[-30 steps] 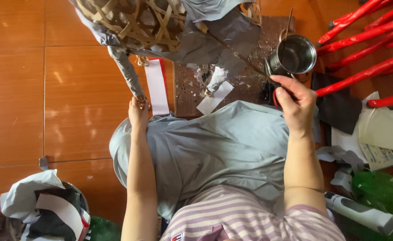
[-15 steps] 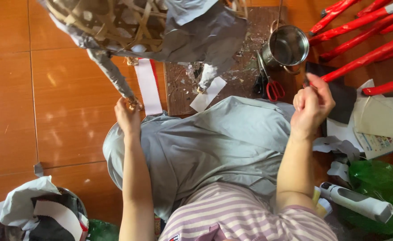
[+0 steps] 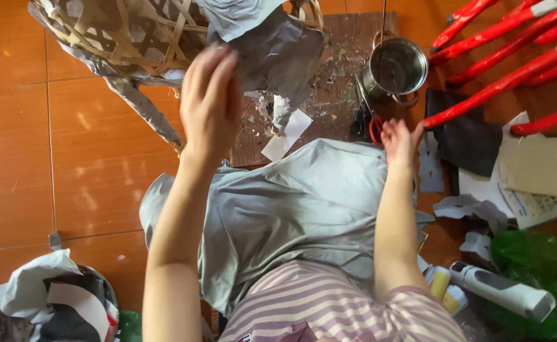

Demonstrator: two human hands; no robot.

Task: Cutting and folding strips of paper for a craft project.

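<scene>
Left hand [image 3: 210,101] is raised in front of the woven bamboo frame [image 3: 133,38], its fingers loosely spread and holding nothing, just beside the grey paper [image 3: 272,44] pasted on that frame. Right hand [image 3: 400,140] lies low at the edge of the grey cloth [image 3: 297,215] over the lap, fingers open and empty, next to the red-handled scissors [image 3: 370,126] and just below the metal pot [image 3: 395,66] on the stained board [image 3: 329,82]. Red sticks [image 3: 500,79] lie on the floor at right.
</scene>
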